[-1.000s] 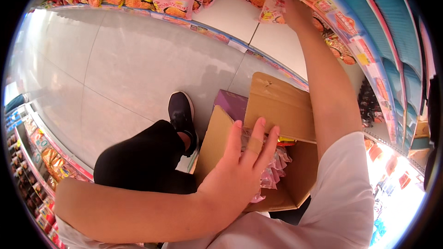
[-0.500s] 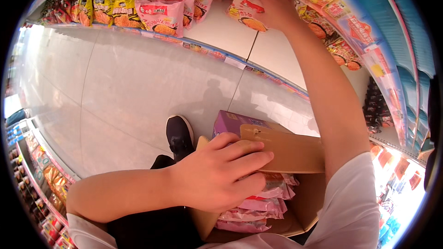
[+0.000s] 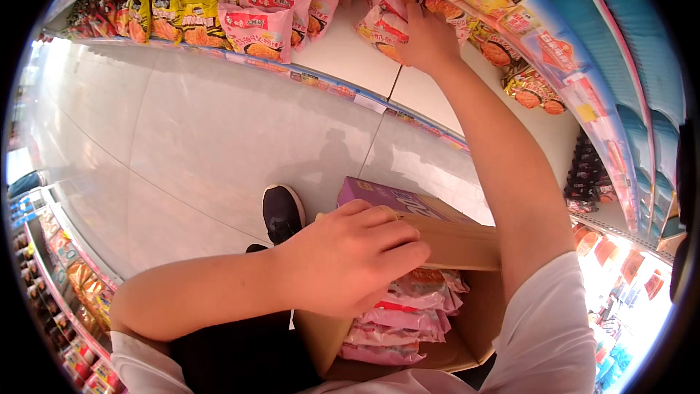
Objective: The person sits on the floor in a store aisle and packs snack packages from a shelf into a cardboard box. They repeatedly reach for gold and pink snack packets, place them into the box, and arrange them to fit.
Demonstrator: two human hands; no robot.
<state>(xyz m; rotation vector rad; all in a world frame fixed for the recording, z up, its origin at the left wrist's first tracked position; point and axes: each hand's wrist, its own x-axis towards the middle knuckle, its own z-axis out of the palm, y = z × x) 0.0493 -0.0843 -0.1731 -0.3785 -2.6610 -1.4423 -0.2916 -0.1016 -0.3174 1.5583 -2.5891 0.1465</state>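
My right hand reaches onto the low shelf and closes on a pink instant noodle packet, its fingers wrapped over the right side. The fingertips are partly hidden behind the packet. Close to my body, my left hand is curled at the flap of an open cardboard box, and its thumb is out of sight. Inside that box, several pink noodle packets lie stacked in a row under the left hand.
Left of the right hand, pink packets and yellow packets line the shelf. More noodle packets stand to its right. A price strip edges the shelf. My shoe is beside the box. Another stocked rack rises at lower left.
My right hand has shifted slightly left and its fingers are more bent over the packet, which now looks more crumpled and upright. My left hand and the flap have moved a little.
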